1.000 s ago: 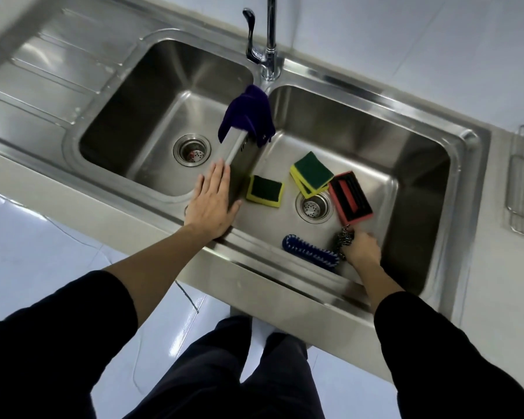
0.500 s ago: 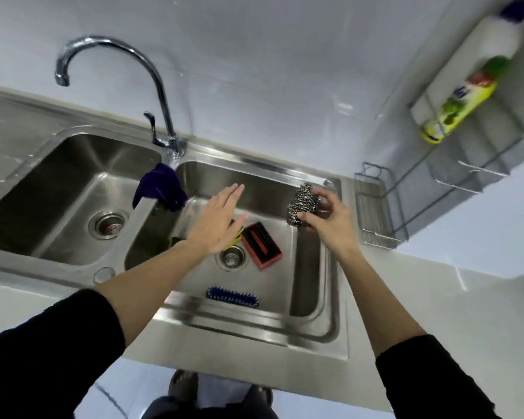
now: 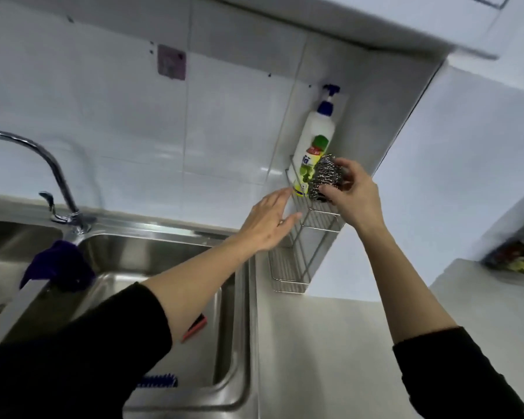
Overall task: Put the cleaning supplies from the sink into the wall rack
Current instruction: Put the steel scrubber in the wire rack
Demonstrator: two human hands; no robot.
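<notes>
My right hand (image 3: pixel 353 196) grips a steel wool scourer (image 3: pixel 325 176) and holds it over the upper shelf of the wire wall rack (image 3: pixel 312 225), right beside a white pump bottle of dish soap (image 3: pixel 313 149) that stands in that shelf. My left hand (image 3: pixel 266 220) is open, fingers spread, close to the rack's left edge, holding nothing. In the right sink basin (image 3: pixel 242 297) a blue brush (image 3: pixel 158 381) and the corner of a red and black scrubber (image 3: pixel 195 326) show below my left arm. The sponges are hidden by that arm.
A purple cloth (image 3: pixel 59 266) hangs over the divider between the two basins. The curved tap (image 3: pixel 43 164) rises at the left. The rack's lower shelf (image 3: pixel 288 276) sits just above the counter (image 3: pixel 330 343). A blurred rack with items (image 3: pixel 521 258) is at far right.
My right hand lifted the scourer out of the sink and carried it up to the rack's upper shelf. My left hand left the sink divider and rose toward the rack. The view tilted upward.
</notes>
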